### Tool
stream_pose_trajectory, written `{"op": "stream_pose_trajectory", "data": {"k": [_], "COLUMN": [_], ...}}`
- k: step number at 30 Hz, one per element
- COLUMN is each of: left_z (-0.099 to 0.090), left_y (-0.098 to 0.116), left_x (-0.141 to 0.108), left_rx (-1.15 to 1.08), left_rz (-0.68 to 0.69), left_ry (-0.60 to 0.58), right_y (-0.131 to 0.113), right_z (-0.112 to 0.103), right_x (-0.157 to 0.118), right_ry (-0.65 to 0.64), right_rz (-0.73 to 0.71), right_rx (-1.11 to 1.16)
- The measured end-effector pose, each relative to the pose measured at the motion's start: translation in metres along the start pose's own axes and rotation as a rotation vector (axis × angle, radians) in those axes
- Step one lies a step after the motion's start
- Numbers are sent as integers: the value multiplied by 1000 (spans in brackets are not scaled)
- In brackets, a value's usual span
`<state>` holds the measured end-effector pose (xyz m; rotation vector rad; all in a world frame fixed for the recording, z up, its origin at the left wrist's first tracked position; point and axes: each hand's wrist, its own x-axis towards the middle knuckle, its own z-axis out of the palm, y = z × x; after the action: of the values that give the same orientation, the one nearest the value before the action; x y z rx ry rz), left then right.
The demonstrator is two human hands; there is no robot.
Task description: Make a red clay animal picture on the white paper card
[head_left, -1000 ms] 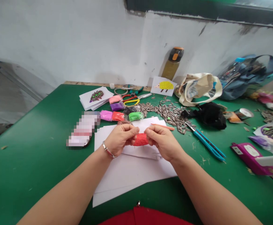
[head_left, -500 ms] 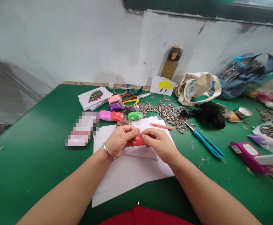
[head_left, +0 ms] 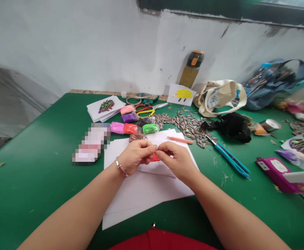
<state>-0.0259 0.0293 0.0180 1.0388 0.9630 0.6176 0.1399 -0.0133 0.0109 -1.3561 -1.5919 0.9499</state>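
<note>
Above the white paper sheets [head_left: 141, 191], my left hand [head_left: 138, 155] and my right hand [head_left: 176, 159] meet fingertip to fingertip, both closed in a pinch. What lies between the fingertips is too small to make out. A red piece [head_left: 155, 157] shows between and just under the fingers. An orange pencil [head_left: 180, 140] rests on the paper beyond my right hand. Just past my left hand is a brown packet [head_left: 138, 137], with red [head_left: 131, 128], green [head_left: 150, 128] and pink packets behind it.
Striped seeds [head_left: 190, 126] are spread behind the paper. To the right lie a blue cutter [head_left: 231, 159], a black bag [head_left: 235, 127] and a magenta box [head_left: 282, 175]. Scissors [head_left: 145, 111], a bottle [head_left: 190, 71] and a hedgehog picture [head_left: 181, 94] are near the wall.
The fingertips of both hands have shifted slightly, and less of the red piece shows between them. The things on the table have not moved.
</note>
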Motion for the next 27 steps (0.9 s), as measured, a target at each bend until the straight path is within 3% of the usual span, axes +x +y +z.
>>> {"op": "stream_pose_trajectory", "data": {"k": [12,19,27], "left_z": [-1,-4,-3], "left_y": [1,2,1], "left_x": [0,2,2], "left_rx": [-80,-45,-59], "left_rz": [-31,45,16], "left_ry": [58,117,106], "right_y": [9,6,8], "right_z": [0,-6,-4], "right_x": [7,7,8], "right_ry": [-102,-26,-68], "right_rz": [305,251,311], "right_rx": [637,402,533]}}
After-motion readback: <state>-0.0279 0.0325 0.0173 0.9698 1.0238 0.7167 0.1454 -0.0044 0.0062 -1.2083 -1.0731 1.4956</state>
